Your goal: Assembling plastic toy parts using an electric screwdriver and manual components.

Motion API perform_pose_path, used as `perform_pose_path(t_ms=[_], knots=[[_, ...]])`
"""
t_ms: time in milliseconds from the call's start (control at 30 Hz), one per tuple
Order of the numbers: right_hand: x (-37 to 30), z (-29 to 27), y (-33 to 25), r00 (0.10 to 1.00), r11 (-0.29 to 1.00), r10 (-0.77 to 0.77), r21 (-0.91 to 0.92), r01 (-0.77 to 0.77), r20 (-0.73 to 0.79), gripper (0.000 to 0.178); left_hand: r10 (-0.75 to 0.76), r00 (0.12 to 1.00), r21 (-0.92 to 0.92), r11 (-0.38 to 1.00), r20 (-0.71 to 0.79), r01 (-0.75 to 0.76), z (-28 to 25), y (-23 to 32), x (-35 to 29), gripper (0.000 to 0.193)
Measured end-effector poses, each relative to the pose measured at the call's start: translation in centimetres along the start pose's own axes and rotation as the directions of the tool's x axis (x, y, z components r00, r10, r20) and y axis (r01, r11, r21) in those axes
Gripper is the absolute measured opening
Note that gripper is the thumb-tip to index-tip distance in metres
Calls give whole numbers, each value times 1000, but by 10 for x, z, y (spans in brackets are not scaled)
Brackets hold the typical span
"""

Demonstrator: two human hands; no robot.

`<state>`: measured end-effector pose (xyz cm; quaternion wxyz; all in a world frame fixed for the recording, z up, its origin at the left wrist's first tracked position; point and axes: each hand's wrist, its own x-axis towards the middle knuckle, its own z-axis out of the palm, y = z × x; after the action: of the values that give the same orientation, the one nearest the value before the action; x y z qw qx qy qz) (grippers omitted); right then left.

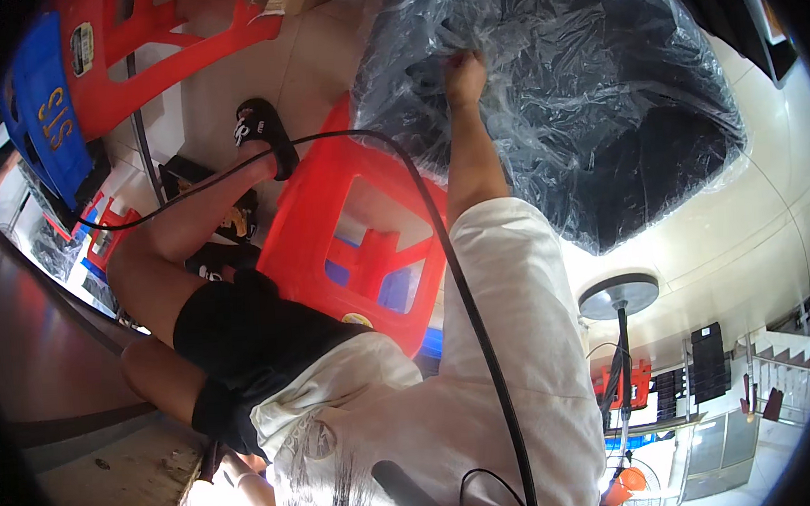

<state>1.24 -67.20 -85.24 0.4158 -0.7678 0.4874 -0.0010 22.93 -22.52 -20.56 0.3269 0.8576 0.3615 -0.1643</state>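
Observation:
My right arm, in a white sleeve, stretches up the picture to a large clear plastic bag [544, 105] with dark contents showing through it. My right hand [465, 75] is closed at the bag's left part, with crumpled plastic bunched about the fingers. Part of the fingers is hidden by the folds and the hand's own back. What the dark contents are I cannot make out. My left hand is out of the picture.
A red plastic stool [307, 250] stands beside my legs, left of the bag. Another red stool [188, 44] and a blue crate [44, 113] are at the upper left. A black cable [457, 268] crosses the view. A round stand base [619, 294] lies to the right.

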Motion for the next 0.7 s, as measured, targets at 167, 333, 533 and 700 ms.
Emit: perform_pose_path(t_ms=[167,333,533,700], knots=[[-5,-9,-7,977,946,198,244,-213,84,25,-9,1000,15,1000,18,8,0,-2,9,47],[-9,2,-10,994,1000,-8,-7,8,113,21,-29,1000,20,999,12,29,-4,-13,7,46],[-12,15,-16,989,929,96,-368,-47,116,20,-29,999,23,999,19,29,-11,-14,13,46],[-23,-15,-12,973,973,231,-6,-231,24,18,-25,998,1,1000,60,25,-9,-20,21,45]])
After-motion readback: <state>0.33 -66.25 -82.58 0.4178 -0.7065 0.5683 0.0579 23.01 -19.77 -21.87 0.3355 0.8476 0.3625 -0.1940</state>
